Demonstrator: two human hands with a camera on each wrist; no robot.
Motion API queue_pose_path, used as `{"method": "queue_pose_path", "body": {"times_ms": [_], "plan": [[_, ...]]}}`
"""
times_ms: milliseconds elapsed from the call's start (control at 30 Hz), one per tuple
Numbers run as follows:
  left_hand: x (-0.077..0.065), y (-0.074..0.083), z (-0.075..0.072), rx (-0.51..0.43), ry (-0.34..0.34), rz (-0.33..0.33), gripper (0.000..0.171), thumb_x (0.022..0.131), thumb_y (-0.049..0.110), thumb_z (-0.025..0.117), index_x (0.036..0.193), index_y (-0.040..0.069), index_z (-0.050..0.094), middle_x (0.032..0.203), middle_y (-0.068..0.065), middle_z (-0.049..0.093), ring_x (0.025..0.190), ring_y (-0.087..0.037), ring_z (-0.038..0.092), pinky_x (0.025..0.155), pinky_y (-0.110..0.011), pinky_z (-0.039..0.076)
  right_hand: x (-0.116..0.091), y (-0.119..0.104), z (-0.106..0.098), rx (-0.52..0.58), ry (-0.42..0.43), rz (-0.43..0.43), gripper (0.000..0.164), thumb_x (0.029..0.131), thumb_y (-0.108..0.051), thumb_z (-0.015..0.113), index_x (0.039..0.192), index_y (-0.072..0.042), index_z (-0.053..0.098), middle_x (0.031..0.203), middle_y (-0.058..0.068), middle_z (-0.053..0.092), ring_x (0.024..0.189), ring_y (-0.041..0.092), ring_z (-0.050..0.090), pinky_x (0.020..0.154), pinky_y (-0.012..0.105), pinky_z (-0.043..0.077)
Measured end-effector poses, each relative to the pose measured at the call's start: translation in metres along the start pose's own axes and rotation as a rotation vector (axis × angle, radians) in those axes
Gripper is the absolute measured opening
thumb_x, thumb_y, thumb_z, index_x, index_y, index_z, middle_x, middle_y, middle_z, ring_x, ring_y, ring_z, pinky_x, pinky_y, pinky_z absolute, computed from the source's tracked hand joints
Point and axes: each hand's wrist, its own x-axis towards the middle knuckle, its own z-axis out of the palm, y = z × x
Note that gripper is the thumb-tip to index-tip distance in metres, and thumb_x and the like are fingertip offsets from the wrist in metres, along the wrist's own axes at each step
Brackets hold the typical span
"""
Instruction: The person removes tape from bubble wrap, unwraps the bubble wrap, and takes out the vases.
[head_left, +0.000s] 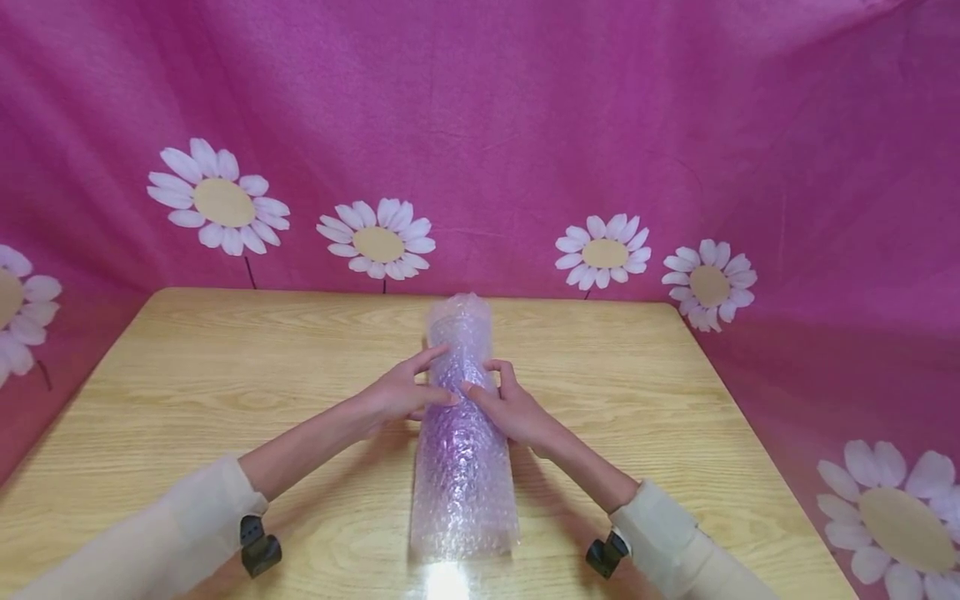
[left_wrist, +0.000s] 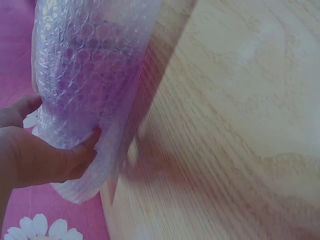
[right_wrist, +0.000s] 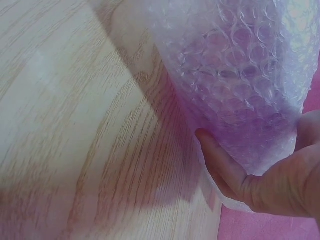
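Note:
A long roll of clear bubble wrap point(head_left: 465, 492) lies lengthwise on the table, pointing away from me. Something purple shows blurred through its layers, its kind hidden by the bubbles. From the left side my left hand point(head_left: 397, 393) grips the roll, thumb on top and fingers along its side. On the opposite side my right hand point(head_left: 519, 414) holds it in the same way, the two thumbs close together over the top. In the left wrist view, the left hand point(left_wrist: 45, 157) has its fingertips on the wrap. The right wrist view shows the right hand point(right_wrist: 275, 187) curved around the wrap's edge.
The wooden table point(head_left: 262, 358) stretches out on both sides of the roll. A magenta cloth point(head_left: 480, 125) with large white daisies hangs behind it and along both sides. The roll's far end is close to the table's back edge.

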Motion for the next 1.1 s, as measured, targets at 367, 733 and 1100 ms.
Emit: {"method": "queue_pose_path", "body": {"times_ms": [367, 733, 1100], "plan": [[-0.005, -0.003, -0.002, 0.028, 0.010, 0.034, 0.082, 0.087, 0.010, 0.076, 0.157, 0.017, 0.033, 0.155, -0.026, 0.030, 0.133, -0.044, 0.044, 0.101, -0.055, 0.047, -0.001, 0.002, 0.001, -0.002, 0.008, -0.019, 0.056, 0.101, -0.041, 0.056, 0.141, -0.013, 0.028, 0.112, 0.020, 0.065, 0.086, 0.030, 0.071, 0.069, 0.043, 0.062], [-0.008, -0.001, 0.002, 0.244, 0.101, 0.149, 0.071, 0.084, 0.017, 0.079, 0.148, 0.012, 0.048, 0.155, -0.023, 0.034, 0.140, -0.047, 0.028, 0.107, -0.062, 0.036, -0.002, 0.002, 0.000, -0.033, 0.030, -0.014, 0.059, 0.101, -0.043, 0.056, 0.144, -0.014, 0.028, 0.108, 0.018, 0.067, 0.082, 0.029, 0.071, 0.067, 0.042, 0.061], [-0.017, -0.002, 0.007, 0.435, 0.177, 0.391, 0.051, 0.082, 0.008, 0.079, 0.130, 0.005, 0.064, 0.135, -0.018, 0.052, 0.118, -0.040, 0.053, 0.094, -0.052, 0.051, -0.001, 0.002, 0.001, -0.063, 0.038, -0.011, 0.062, 0.100, -0.044, 0.057, 0.145, -0.013, 0.027, 0.105, 0.018, 0.066, 0.081, 0.027, 0.071, 0.066, 0.041, 0.062]]}}
